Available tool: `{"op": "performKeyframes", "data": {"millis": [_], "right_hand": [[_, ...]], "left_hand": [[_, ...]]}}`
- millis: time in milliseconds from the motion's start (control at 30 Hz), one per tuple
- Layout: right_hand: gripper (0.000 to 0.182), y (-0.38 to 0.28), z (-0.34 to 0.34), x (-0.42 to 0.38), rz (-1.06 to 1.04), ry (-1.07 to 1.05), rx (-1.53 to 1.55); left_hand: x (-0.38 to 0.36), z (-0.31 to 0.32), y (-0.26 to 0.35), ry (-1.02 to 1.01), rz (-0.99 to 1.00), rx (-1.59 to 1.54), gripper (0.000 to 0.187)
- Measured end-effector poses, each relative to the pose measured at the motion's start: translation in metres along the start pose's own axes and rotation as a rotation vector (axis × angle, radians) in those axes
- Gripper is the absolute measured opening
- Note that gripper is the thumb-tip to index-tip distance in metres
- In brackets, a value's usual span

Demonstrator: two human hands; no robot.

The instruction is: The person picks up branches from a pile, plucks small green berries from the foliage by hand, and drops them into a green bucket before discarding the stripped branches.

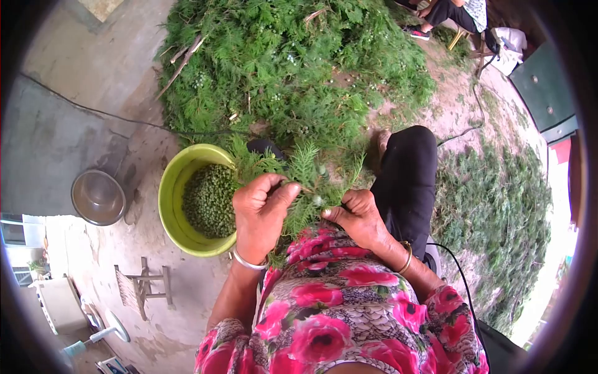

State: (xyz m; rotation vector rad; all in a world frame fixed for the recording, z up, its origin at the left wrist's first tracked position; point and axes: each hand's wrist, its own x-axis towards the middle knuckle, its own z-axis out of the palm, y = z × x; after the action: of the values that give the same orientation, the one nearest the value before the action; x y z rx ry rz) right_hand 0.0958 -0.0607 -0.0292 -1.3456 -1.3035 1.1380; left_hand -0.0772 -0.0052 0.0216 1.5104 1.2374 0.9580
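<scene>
Over my lap, my left hand (260, 201), with a silver bangle, pinches the stem of a leafy green evergreen sprig (303, 165) between thumb and fingers. A few round pale-green cones (317, 200) show on the sprig. Beside its lower right side my right hand (358, 218), with a gold-coloured bangle, is closed in a pinch; what lies between its fingertips is hidden. Left of my left hand stands a yellow-green bucket (171, 227), partly filled with small round green cones (208, 199). Some sprig foliage overlaps the bucket's right rim.
A large heap of evergreen branches (268, 68) lies ahead. More cut greenery (492, 218) spreads at the right. A metal basin (98, 197) and a small folding stool (142, 288) stand left. Black cable (81, 109) crosses the floor. Another person (451, 14) sits at upper right.
</scene>
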Motion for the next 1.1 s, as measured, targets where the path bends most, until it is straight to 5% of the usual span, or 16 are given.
{"op": "performKeyframes", "data": {"millis": [67, 133, 200, 300, 333, 400, 467, 533, 867, 1100], "right_hand": [[0.037, -0.001, 0.000, -0.002, -0.025, 0.003, -0.056], [0.039, -0.009, 0.003, -0.004, 0.084, 0.010, 0.141], [0.039, -0.004, 0.004, -0.006, 0.097, 0.009, 0.176], [0.039, -0.002, 0.002, -0.006, -0.003, 0.015, 0.018], [0.039, -0.002, 0.002, -0.005, -0.119, 0.019, -0.172], [0.039, 0.004, 0.007, -0.006, -0.045, 0.023, -0.081], [0.039, 0.003, 0.012, -0.005, 0.027, 0.028, 0.008], [0.041, -0.004, 0.014, -0.004, 0.031, 0.093, 0.152], [0.035, 0.012, 0.010, -0.006, -0.106, 0.076, -0.095], [0.030, 0.017, 0.010, -0.007, -0.107, 0.078, -0.060]], "left_hand": [[0.002, -0.001, -0.007, 0.041, 0.012, 0.025, 0.010], [0.003, -0.005, -0.011, 0.288, 0.049, -0.024, 0.009], [0.013, -0.025, -0.012, 0.381, -0.035, -0.493, 0.009], [0.007, -0.039, 0.018, 0.211, -0.173, -0.829, 0.012], [0.000, -0.038, 0.015, 0.210, -0.175, -0.828, 0.012], [-0.015, -0.032, 0.009, -0.040, -0.120, -0.642, 0.012], [-0.024, -0.015, 0.008, 0.010, -0.019, -0.082, 0.009], [-0.028, 0.001, -0.007, 0.043, 0.166, 0.153, 0.005], [-0.023, 0.004, -0.020, -0.066, 0.071, 0.137, 0.009], [-0.024, -0.003, -0.007, -0.251, -0.397, -0.333, 0.013]]}}
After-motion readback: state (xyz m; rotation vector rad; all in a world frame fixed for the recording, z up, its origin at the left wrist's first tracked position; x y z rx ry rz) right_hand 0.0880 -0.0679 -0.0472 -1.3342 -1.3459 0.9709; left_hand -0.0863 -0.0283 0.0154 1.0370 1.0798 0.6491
